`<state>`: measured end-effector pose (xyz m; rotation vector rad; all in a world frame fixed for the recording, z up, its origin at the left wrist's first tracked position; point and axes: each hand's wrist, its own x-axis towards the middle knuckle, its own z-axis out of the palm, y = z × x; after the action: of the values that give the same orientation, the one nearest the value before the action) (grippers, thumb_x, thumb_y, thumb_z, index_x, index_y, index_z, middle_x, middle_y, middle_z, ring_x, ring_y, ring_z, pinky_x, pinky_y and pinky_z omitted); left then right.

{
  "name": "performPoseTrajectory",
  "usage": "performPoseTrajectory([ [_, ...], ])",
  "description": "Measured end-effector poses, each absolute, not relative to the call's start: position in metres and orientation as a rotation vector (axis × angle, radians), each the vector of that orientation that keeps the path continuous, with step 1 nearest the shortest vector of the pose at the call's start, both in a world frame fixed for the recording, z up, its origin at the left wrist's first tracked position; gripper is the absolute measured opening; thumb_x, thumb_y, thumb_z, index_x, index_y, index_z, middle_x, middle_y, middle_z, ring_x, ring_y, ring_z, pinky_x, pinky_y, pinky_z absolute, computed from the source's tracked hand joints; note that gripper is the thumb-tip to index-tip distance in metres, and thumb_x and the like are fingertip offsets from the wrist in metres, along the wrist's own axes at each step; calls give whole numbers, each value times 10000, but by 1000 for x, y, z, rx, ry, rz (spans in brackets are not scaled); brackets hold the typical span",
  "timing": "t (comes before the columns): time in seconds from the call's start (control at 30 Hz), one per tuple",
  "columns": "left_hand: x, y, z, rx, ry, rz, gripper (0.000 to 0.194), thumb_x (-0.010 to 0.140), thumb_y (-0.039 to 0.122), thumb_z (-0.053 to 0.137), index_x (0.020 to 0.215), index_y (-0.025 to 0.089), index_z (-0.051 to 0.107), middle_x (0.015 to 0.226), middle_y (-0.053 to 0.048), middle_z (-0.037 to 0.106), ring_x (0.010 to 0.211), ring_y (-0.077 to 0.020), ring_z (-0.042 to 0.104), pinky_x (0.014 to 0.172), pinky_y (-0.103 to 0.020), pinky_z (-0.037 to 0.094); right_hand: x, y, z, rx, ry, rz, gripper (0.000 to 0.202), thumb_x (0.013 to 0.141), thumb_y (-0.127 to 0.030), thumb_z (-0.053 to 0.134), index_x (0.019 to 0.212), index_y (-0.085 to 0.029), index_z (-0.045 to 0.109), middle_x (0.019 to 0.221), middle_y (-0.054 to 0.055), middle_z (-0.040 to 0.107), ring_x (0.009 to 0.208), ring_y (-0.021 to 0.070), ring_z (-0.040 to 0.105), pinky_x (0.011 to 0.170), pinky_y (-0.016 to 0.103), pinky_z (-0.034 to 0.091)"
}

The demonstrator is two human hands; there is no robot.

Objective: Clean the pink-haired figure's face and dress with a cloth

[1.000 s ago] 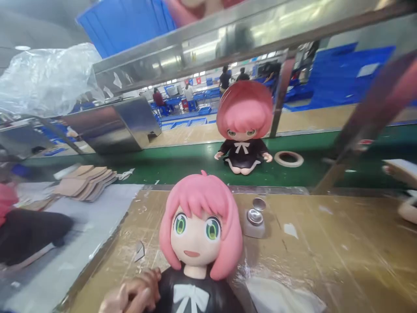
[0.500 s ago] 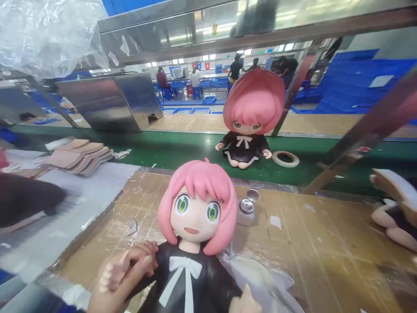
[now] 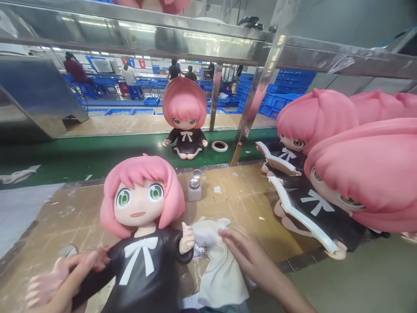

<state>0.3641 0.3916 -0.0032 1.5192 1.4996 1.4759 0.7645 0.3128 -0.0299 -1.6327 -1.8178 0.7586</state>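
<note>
Between the two hands, a pink-haired figure (image 3: 143, 234) in a black dress leans upright on the bench (image 3: 247, 204). Left hand (image 3: 61, 278) closed around its outstretched arm, steadying it. Right hand (image 3: 247, 256) flat, fingers spread, pressing a white cloth (image 3: 218, 269) just beside the figure's other fist. Best to keep the left grip firm but light and gather the cloth fully before wiping. Beyond the right hand: more figures holding books (image 3: 312, 182); past both hands, a small dispenser bottle (image 3: 194, 188).

You've got bright, even overhead light, with glare streaks on the steel shelf (image 3: 137, 30). Wide-lens bending warps the edges, the left hand (image 3: 61, 278) smears with motion blur, and shadows stay soft.
</note>
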Motion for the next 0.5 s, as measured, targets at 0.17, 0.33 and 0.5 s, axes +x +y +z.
performPoseTrajectory([
  [0.17, 403, 388, 29, 1442, 1540, 1478, 393, 667, 623, 764, 857, 280, 748, 689, -29, 690, 851, -309, 749, 823, -451, 676, 755, 379, -66, -1851, -1935, 474, 148, 864, -231, 651, 995, -178, 694, 1095, 147, 688, 1119, 366, 586, 990, 597, 492],
  [0.33, 407, 380, 36, 1340, 1584, 1480, 340, 694, 578, 768, 804, 257, 751, 677, -35, 685, 839, -296, 740, 816, -408, 677, 784, 372, -60, -1452, -1264, 860, 136, 881, -358, 539, 861, -224, 532, 878, 17, 623, 801, 178, 588, 727, 316, 514],
  [0.5, 392, 365, 9, 1316, 1578, 1373, 307, 672, 507, 840, 635, 224, 727, 684, -36, 711, 832, -234, 739, 794, -229, 634, 797, 409, -33, -1460, -1077, 1049, 389, 813, -561, 594, 1036, -245, 558, 950, 12, 618, 704, 156, 561, 641, 300, 488],
])
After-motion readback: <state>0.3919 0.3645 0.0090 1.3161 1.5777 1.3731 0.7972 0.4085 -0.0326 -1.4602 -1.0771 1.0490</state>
